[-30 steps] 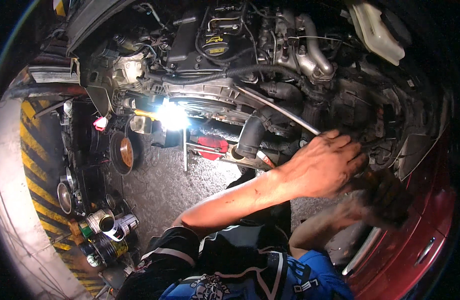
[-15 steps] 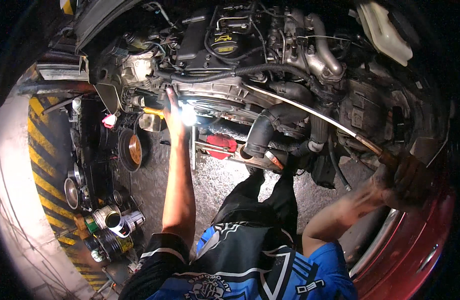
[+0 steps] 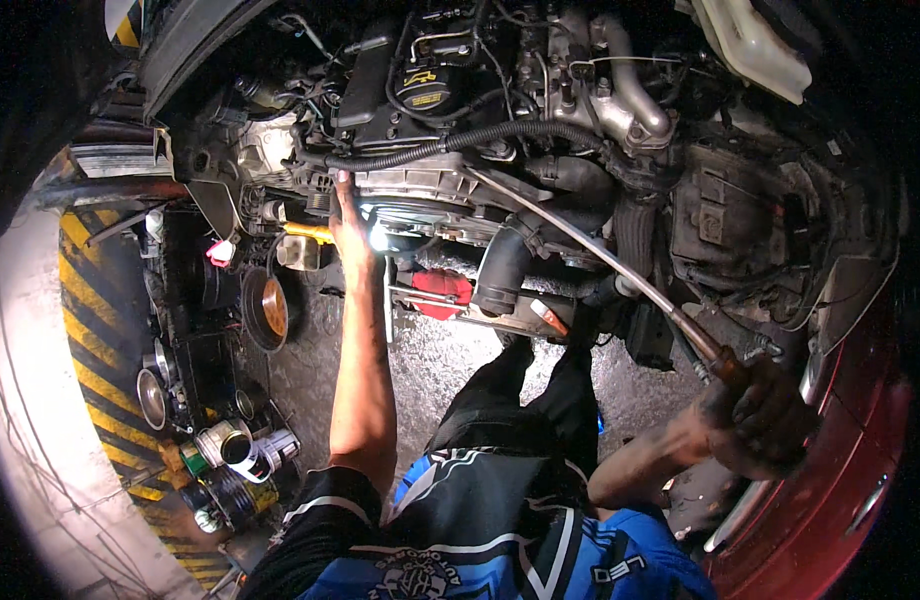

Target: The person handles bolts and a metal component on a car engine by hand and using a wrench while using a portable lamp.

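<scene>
My right hand [image 3: 762, 418] is closed round the brown handle of a long pry bar [image 3: 600, 250]. The bar's shaft slants up and left, its tip against the front of the engine [image 3: 380, 110], just under a ribbed black hose [image 3: 460, 146]. In front of the engine's lower edge my left hand [image 3: 350, 222] is closed round a lit work light [image 3: 320, 233]. Its yellow body sticks out on the left of the hand, and a bright glare shows on the right. Most of the left fingers are hidden behind the hand.
A thick black pipe [image 3: 505, 268] hangs by the engine, above a crossmember with a red cloth [image 3: 442, 293] on it. Cans [image 3: 223, 445] and a round pan [image 3: 268, 308] stand at left, near a yellow-black striped kerb [image 3: 95, 350]. A red car panel [image 3: 840, 480] lies at right.
My right hand has swung down and to the left with the pry bar's handle, and the shaft is steeper. The left hand with the work light stays at nearly the same spot.
</scene>
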`<act>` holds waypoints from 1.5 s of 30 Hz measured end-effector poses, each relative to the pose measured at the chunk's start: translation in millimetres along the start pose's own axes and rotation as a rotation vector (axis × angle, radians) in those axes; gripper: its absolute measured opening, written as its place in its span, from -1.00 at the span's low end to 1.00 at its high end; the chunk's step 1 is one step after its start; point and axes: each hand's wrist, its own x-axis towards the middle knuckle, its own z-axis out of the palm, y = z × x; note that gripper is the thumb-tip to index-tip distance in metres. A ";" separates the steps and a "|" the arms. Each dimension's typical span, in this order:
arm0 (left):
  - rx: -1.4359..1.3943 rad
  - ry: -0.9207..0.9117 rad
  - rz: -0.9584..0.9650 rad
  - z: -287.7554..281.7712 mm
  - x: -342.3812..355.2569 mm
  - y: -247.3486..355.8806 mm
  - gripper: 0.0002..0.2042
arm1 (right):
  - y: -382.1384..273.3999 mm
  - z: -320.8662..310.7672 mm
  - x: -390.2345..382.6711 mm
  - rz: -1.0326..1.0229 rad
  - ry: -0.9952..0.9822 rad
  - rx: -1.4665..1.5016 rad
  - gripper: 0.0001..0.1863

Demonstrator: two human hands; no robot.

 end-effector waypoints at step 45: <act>0.691 0.010 0.740 -15.3 0.1 -28.8 -0.11 | 18.5 -2.7 -50.0 -0.079 -0.124 0.119 -0.77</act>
